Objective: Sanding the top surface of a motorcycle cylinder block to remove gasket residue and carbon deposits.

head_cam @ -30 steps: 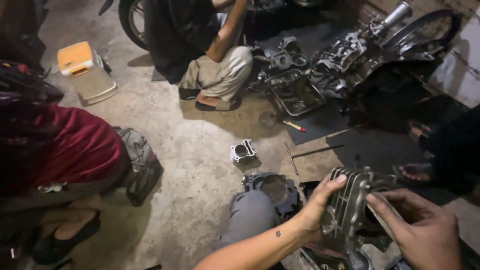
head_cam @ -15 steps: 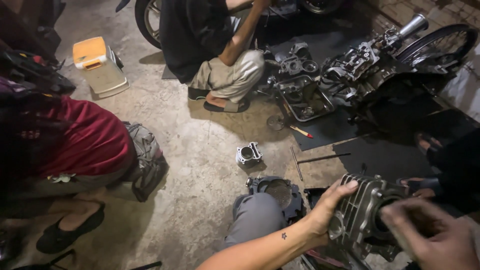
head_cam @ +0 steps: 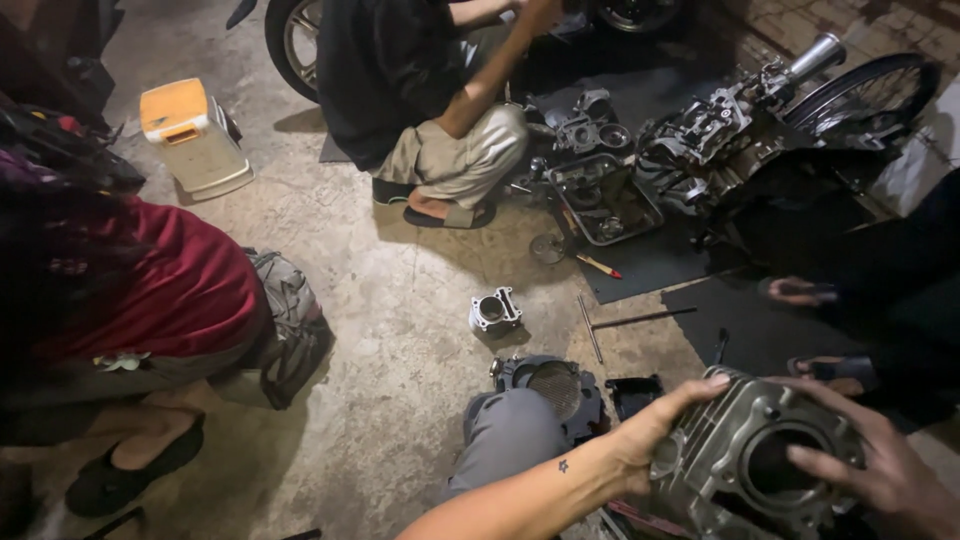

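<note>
You're over a stained grey concrete floor (head_cam: 400,300), lit dim and warm, dark toward the edges. Up and right of your grip, 2 black mats (head_cam: 650,260) cover it. Beyond them, top right, there's a patch of brick paving (head_cam: 880,25). Far upper left sits a pale box with an orange lid (head_cam: 190,135).

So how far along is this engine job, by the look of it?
Teardown looks well along: a small cylinder stands loose on the floor and a tray holds removed parts. In hand: left hand and right hand grip a finned engine cylinder block. The stripped engine sits unassembled.
</note>
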